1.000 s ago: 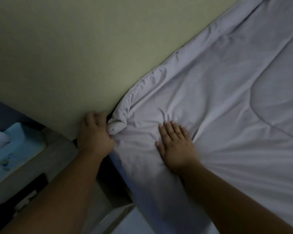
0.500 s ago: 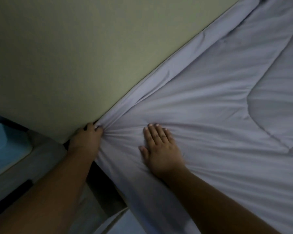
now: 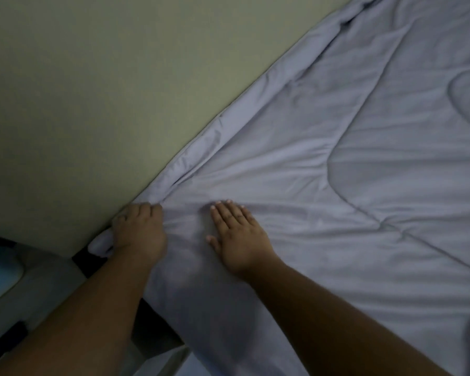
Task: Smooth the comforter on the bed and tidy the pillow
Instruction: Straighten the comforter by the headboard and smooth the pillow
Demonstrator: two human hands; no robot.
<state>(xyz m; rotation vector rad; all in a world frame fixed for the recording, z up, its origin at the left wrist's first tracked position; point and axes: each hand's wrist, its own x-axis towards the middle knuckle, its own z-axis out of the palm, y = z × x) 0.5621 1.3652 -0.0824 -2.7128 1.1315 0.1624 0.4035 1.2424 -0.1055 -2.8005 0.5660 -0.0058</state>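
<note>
1. Lavender-grey quilted fabric fills the right and centre of the frame: the comforter [image 3: 337,185] lies spread over the bed, its edge running diagonally from the top right down to the lower left along the pale green wall [image 3: 106,90]. Broad areas at the right look fairly flat, with only stitched curves showing.

2. Creases fan out across the middle of the frame from the lower-left corner of the cloth, and a rolled fold runs along the wall edge. That strip still looks unsmoothed to me.

3. Lower centre, the right hand [image 3: 239,240] lies palm down on the comforter, fingers straight and close together, thumb out to the side, pressing the cloth flat rather than gripping it.

4. Just to its left, at the wall, the left hand [image 3: 140,234] has its fingers curled and closed on the comforter's corner; a small bunch of fabric pokes out at its left side.

5. No pillow is in view, so I cannot tell its state.

6. Judgement: the spreading looks mostly done, this corner is being pulled taut, and the radiating creases, the rolled wall edge and the pillow all seem left to do.
</note>
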